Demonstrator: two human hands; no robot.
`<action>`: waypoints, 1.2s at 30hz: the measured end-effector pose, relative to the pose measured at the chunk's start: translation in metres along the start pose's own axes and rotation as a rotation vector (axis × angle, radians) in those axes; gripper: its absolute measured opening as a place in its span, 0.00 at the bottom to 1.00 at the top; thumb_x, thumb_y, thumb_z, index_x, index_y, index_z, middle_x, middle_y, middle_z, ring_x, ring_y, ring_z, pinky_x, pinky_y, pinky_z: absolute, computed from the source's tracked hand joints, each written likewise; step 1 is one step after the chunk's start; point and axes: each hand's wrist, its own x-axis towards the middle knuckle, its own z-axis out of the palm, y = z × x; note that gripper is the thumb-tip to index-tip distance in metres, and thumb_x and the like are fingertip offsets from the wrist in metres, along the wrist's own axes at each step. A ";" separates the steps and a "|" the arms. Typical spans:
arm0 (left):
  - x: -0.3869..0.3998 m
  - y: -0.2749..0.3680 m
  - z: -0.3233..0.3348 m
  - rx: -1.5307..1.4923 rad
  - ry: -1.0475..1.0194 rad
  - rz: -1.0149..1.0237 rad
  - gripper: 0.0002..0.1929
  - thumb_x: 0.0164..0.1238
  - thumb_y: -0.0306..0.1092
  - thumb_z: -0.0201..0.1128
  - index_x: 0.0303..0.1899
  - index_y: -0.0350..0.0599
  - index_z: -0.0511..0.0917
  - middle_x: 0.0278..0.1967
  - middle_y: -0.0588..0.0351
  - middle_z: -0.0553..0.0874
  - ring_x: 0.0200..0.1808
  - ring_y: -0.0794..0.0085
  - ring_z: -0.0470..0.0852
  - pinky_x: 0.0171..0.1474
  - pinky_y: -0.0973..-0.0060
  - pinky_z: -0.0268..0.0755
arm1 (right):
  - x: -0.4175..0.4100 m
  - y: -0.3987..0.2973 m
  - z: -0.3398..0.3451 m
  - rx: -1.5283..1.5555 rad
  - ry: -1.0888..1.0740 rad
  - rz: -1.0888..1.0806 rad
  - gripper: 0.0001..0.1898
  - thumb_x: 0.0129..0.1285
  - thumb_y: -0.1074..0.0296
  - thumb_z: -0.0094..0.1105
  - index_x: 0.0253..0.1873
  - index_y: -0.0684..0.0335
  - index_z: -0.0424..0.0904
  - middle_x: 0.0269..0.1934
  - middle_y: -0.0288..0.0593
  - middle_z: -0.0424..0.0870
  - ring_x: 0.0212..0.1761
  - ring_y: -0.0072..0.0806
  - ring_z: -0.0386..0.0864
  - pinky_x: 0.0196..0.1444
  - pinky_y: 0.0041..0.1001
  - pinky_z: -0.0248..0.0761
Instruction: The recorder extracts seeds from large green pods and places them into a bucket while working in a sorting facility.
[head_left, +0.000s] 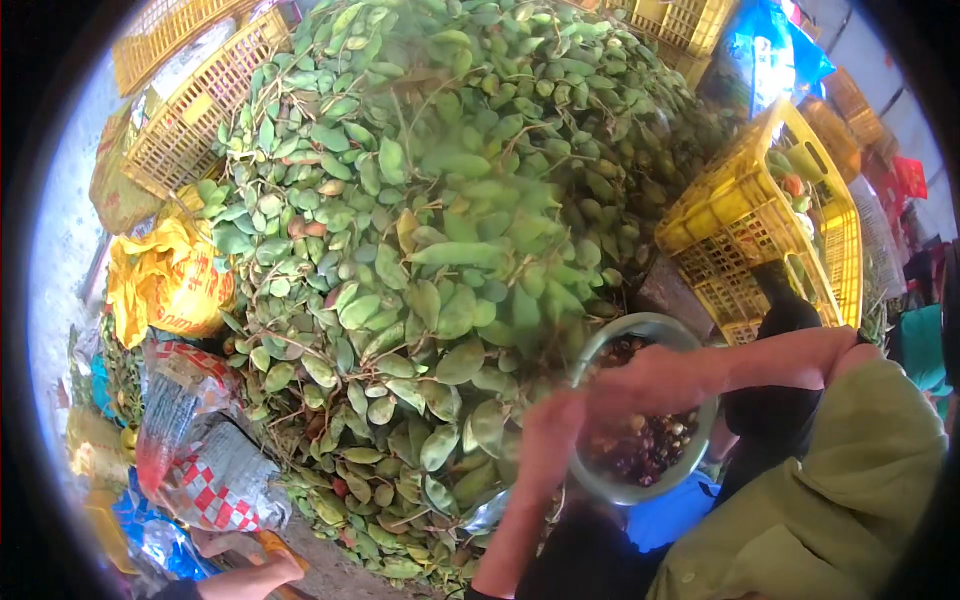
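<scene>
My left hand (553, 420) and my right hand (649, 379) meet over the left side of a grey-green bowl (709, 435). The fingers are blurred, and what they hold cannot be made out. Dark red and brown round pieces (645, 450) lie in the bowl below the hands. A large heap of green pods or leafy fruits on stems (420, 300) rises in front of me and reaches close to the left hand.
A yellow plastic crate (712, 232) stands tilted right of the heap. Another yellow crate (202, 105) is at upper left. A yellow plastic bag (176, 277) and a red-checked sack (217, 472) lie left. Another person's hand (262, 574) shows at lower left.
</scene>
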 end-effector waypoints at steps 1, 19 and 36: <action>-0.003 -0.009 0.001 0.019 0.028 0.034 0.11 0.71 0.33 0.55 0.43 0.35 0.80 0.41 0.51 0.84 0.43 0.68 0.83 0.47 0.70 0.77 | 0.001 0.004 0.002 0.046 -0.046 -0.017 0.16 0.69 0.55 0.49 0.53 0.58 0.69 0.28 0.56 0.77 0.33 0.55 0.78 0.35 0.48 0.70; 0.035 -0.086 0.041 0.315 -0.506 0.476 0.09 0.62 0.27 0.58 0.44 0.39 0.78 0.41 0.47 0.82 0.46 0.58 0.80 0.51 0.68 0.71 | 0.303 0.020 -0.130 -0.695 0.340 -0.367 0.10 0.61 0.67 0.50 0.44 0.63 0.74 0.37 0.50 0.78 0.43 0.48 0.77 0.45 0.43 0.70; 0.043 0.012 -0.057 -0.268 0.216 0.347 0.14 0.67 0.33 0.60 0.50 0.36 0.78 0.43 0.50 0.83 0.40 0.70 0.83 0.45 0.76 0.76 | 0.264 0.059 -0.128 -0.435 0.358 -0.311 0.16 0.58 0.63 0.62 0.49 0.61 0.75 0.40 0.45 0.74 0.46 0.43 0.76 0.46 0.38 0.69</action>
